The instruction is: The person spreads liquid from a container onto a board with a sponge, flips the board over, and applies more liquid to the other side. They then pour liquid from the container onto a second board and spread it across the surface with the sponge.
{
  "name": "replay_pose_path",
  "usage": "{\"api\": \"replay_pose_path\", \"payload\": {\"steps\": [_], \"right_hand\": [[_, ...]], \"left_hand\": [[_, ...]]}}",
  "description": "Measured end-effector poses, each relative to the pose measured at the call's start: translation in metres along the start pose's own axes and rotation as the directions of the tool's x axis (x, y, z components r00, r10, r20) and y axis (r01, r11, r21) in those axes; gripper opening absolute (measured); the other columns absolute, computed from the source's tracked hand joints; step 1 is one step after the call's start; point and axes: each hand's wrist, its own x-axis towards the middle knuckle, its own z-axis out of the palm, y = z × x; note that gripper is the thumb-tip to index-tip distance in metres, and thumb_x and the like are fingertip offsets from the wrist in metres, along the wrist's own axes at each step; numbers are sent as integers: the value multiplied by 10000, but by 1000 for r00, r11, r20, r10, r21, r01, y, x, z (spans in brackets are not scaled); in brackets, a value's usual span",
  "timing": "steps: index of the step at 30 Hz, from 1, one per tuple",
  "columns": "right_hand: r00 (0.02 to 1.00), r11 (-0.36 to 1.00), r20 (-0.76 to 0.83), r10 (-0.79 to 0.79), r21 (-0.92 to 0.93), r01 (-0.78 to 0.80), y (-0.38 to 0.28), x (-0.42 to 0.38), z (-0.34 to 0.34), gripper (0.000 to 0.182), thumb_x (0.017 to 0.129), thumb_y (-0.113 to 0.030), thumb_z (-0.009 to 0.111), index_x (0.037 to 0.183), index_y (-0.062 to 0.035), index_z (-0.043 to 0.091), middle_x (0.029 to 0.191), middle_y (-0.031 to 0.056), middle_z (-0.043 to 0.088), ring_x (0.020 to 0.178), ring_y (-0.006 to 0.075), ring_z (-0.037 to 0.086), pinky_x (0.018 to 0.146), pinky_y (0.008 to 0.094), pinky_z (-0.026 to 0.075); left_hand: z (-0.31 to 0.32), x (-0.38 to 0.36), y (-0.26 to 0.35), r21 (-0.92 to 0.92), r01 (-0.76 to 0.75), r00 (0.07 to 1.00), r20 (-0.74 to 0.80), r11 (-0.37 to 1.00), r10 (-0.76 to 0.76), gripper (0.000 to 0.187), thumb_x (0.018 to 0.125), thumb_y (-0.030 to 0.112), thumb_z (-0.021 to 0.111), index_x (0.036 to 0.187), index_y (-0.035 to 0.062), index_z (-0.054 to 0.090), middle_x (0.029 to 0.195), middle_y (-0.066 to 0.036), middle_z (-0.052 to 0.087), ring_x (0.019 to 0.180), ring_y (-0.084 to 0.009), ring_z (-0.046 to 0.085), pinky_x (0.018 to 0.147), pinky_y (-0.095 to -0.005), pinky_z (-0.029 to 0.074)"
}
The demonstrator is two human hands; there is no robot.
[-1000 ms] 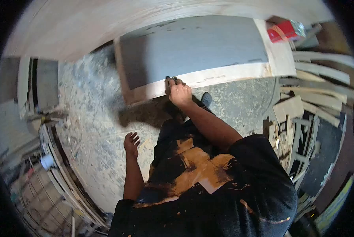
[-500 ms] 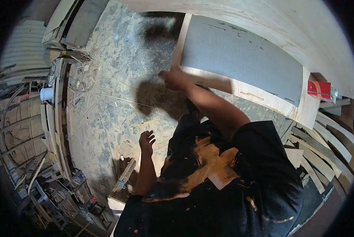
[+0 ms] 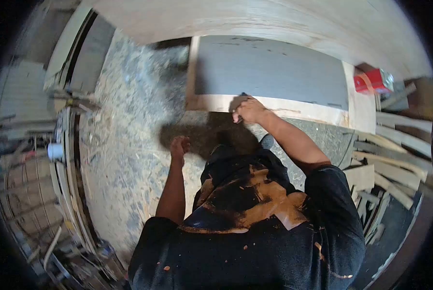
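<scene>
Closest to the camera: your black shirt (image 3: 264, 261), orange-brown patches on the front, fills bottom centre. Your left hand (image 3: 179, 146) is just left of centre, out over the floor (image 3: 122, 125); fingers loosely parted and a bit bent, hand relaxed, partly in shadow. One grey shoe (image 3: 267, 141) pokes out past your trousers, right of centre.

Your right hand (image 3: 249, 111) is near mid-frame, at the near edge of the grey panel (image 3: 274, 67), over its pale border (image 3: 322, 112). Fingers bent, pointing left and down. A small dark item (image 3: 244, 94) shows at the hand's upper edge; too little visible to identify it, and can't tell if you're gripping it. Can't confirm hand-to-border contact either.

Panel lies upper centre, pale border along its left, near and right sides, dark marks by its far edge. Right of it, upper right of the frame: red container (image 3: 367, 82) with an orange band. Below that, loose wood strips (image 3: 392, 150) fan out at the right.

Left side: long boards (image 3: 71, 179) stacked, white cylinder (image 3: 55, 151) beside them. Large pale board (image 3: 255, 17) spans the top, beyond the panel.
</scene>
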Motion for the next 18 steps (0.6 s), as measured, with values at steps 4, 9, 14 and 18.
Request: {"api": "replay_pose_path", "payload": {"steps": [4,9,14,18], "right_hand": [[915,923,-119,385,51,-382,70,-121,63,204,764,-201,633,931,-293,704,998,14,683,1043,249,611,971,437,411],[584,459,-52,810,676,-577,110,-322,142,332,737,-84,594,1057,-127,671,1070,135,658,976,312,631,848,351,491],[-20,-118,117,993,989,-84,49,-462,229,422,741,42,527,1133,-86,617,835,43,623,738,137,586,667,264,471],[-214,-211,242,946,964,160,4,-503,281,476,714,43,538,1158,-109,617,833,36,605,745,137,568,703,243,448]], "left_hand": [[63,36,71,49,-207,974,101,977,201,245,909,314,541,1044,112,567,949,-30,626,782,-130,579,605,-290,469],[131,109,118,621,-551,778,139,558,613,432,855,322,620,1194,72,524,1054,-102,615,924,-257,593,794,-363,483],[155,185,114,451,-588,783,112,671,611,545,810,283,658,1270,57,474,963,-135,633,832,-259,615,740,-368,483],[163,137,157,171,-355,932,140,919,333,179,883,118,485,707,116,515,550,28,409,441,-99,399,404,-261,310]]}}
